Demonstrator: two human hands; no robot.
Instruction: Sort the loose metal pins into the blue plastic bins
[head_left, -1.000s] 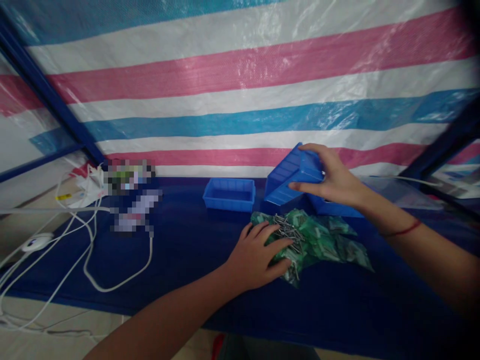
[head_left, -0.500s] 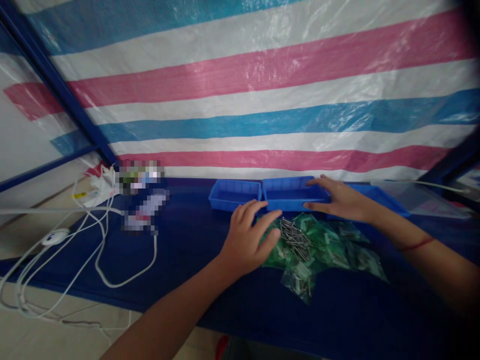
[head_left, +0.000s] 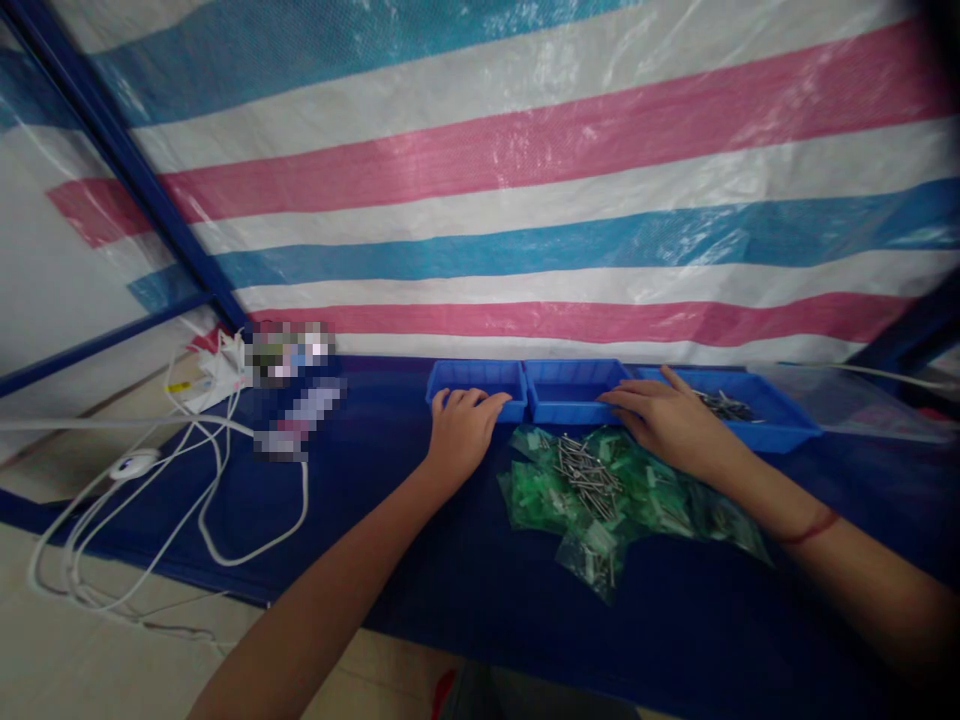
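My left hand (head_left: 461,428) lies against the front wall of the left blue bin (head_left: 480,376), fingers apart and bent over its rim. Beside it stands the middle blue bin (head_left: 577,372), its floor bare. My right hand (head_left: 671,420) touches that bin's front right corner with its fingertips, and one finger sticks up apart from the others. Partly behind my right hand is a wider blue bin (head_left: 784,420) with metal screws or nails (head_left: 724,405) in it. In front of the bins lie green plastic bags (head_left: 536,495) and a loose heap of long metal fasteners (head_left: 589,478).
White cables (head_left: 217,540) and a power strip (head_left: 217,375) spread over the left end of the blue table (head_left: 360,500). Blurred-out items (head_left: 311,415) sit near them. A clear plastic sheet (head_left: 847,400) lies at the right. Striped tarpaulin (head_left: 525,230) hangs behind.
My left hand has moved from above the bags to the left bin's rim. My right hand has come down and nearer, uncovering fasteners in the right bin. The middle bin now sits straighter.
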